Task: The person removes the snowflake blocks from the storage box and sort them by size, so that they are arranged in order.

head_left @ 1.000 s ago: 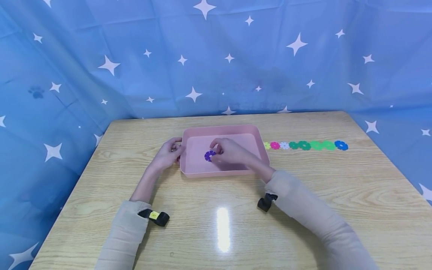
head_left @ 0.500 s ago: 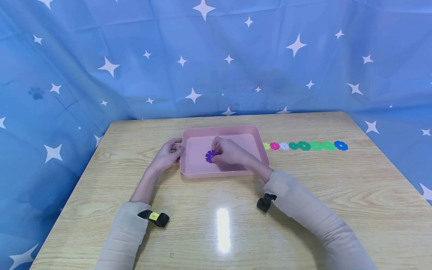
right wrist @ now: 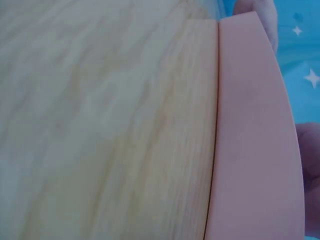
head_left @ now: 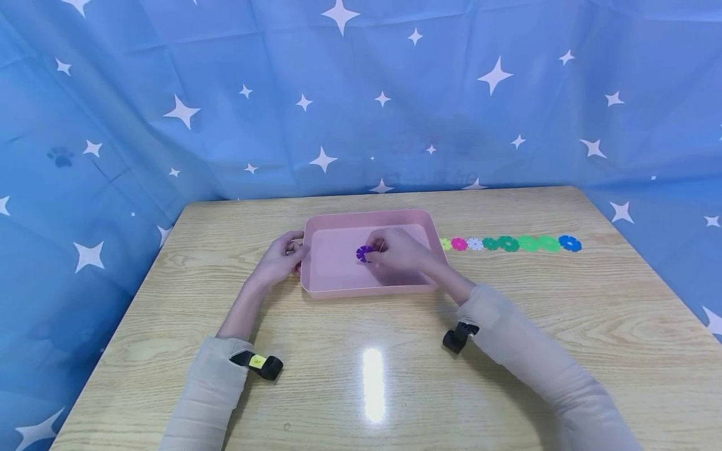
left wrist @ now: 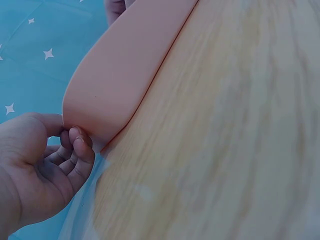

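My right hand pinches a purple flower-shaped plastic disc low inside the pink rectangular tray. The fingertips cover the disc's right part. At the tray's left side, my left hand grips the rim. The left wrist view shows that left hand with a digit over the edge and the other fingers curled against the outer wall of the tray. In the right wrist view the tray wall hides most of the right hand and all of the disc.
A row of flower-shaped discs runs right from the tray: yellow, pink, white, dark green, light green and blue. The wooden table ends at a blue star-patterned curtain.
My right hand has closed its fingertips on the purple disc and carried it a little to the right within the tray. My left hand stays on the rim.
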`<state>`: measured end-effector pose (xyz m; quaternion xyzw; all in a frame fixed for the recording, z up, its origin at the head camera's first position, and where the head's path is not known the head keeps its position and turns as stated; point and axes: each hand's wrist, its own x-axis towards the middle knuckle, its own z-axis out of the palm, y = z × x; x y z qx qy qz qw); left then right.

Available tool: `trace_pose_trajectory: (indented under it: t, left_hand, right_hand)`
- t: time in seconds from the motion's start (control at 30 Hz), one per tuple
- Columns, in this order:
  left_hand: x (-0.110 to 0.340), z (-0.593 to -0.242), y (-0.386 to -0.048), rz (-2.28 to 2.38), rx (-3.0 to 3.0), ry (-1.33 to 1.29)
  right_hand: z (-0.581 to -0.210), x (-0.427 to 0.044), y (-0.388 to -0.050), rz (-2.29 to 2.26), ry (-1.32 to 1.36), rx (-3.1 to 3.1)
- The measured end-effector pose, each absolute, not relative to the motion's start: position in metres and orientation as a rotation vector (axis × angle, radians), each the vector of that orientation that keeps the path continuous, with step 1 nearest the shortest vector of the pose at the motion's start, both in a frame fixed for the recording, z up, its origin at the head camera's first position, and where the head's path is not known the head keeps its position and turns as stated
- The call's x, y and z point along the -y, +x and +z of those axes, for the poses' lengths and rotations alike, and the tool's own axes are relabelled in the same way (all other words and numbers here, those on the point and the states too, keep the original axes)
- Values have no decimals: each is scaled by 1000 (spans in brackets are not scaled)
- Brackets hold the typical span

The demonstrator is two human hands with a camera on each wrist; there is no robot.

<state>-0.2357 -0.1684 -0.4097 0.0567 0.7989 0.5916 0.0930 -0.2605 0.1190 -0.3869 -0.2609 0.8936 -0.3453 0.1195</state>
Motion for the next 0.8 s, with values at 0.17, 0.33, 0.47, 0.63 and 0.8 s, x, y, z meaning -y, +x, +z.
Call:
trace_pose_trajectory:
  t: [0.17,0.33,0.47,0.63,0.8]
  left_hand:
    - [168,-409,-235,1760,-2371,162]
    - [169,-411,-234,1758,-2377,177]
    - [169,-411,-235,1761,-2378,182]
    - [168,-410,-235,1774,-2366,173]
    - [168,-409,-234,1774,-2364,177]
  right_hand:
    - [-383,-135,-260,-1052,-743,-2666]
    - [-379,-154,-262,-1180,-745,-2662]
    - [-374,-172,-265,-1239,-736,-2701]
    - [-365,-201,-267,-1321,-632,-2758]
    - [-361,-231,-270,-1320,-549,-2838]
